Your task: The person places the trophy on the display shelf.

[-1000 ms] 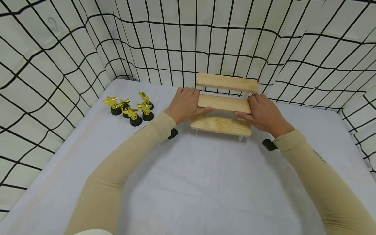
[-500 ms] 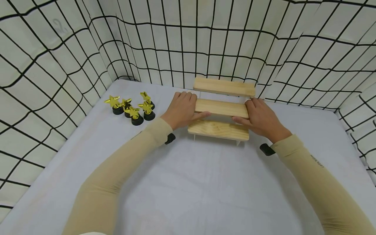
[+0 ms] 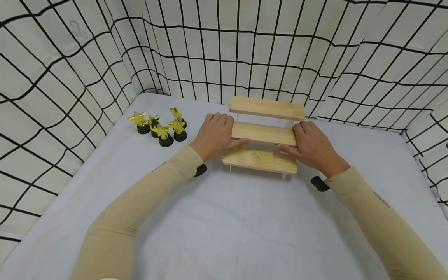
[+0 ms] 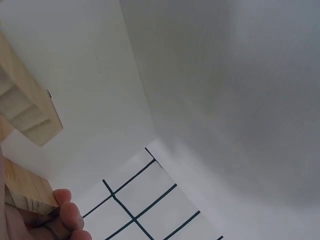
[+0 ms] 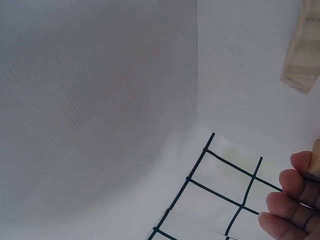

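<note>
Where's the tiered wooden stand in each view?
Head: wooden stand just right of centre, between left hand and right hand.
Left wrist: wooden stand cut off at left edge.
Right wrist: wooden stand cut off at right edge.
Shared landmark: black grid.

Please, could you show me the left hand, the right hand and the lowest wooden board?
Left hand (image 3: 214,135): head view, back of the hand.
Right hand (image 3: 313,149): head view, back of the hand.
Lowest wooden board (image 3: 259,160): head view, middle of its top face.
</note>
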`<state>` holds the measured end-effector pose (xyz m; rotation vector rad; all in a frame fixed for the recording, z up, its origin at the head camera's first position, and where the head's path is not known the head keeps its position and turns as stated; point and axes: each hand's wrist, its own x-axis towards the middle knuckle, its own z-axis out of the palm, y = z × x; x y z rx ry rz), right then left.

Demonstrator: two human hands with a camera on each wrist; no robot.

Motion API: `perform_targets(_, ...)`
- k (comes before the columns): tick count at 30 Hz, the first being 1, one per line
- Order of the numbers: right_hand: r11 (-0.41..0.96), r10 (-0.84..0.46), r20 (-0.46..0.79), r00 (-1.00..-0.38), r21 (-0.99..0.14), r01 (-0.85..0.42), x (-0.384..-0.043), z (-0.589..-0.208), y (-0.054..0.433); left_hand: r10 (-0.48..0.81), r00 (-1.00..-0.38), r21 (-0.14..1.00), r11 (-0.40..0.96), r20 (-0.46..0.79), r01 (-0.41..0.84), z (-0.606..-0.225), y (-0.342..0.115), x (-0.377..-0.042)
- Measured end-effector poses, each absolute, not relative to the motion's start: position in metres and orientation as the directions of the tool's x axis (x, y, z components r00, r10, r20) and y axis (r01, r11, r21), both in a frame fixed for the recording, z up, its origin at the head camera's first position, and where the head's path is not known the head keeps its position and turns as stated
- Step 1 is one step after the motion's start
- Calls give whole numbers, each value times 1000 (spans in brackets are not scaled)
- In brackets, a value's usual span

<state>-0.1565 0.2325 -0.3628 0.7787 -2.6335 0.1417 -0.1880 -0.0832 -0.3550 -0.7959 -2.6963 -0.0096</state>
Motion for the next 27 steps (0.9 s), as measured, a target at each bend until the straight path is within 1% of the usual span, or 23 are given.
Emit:
perform_targets(8,827,-514,436,-739,23,-561,-145,-365,229,542,-772,-112,835,331,538,-355,-88,-174)
perform_targets(14,813,-525,471,-709,30,-582,-135,-367,226,557,-740,-131,823,378,552,-357,-93,-164)
perform_targets(20,814,-512,480,-712,6,-581,-127,-369,223,567,-717,-156,816,405,557,-359,-97,-155)
perform_targets(27,817,-507,500,-702,21,-576,-125,-373,222,570,-707,-153,811,419,565,-361,-99,-149)
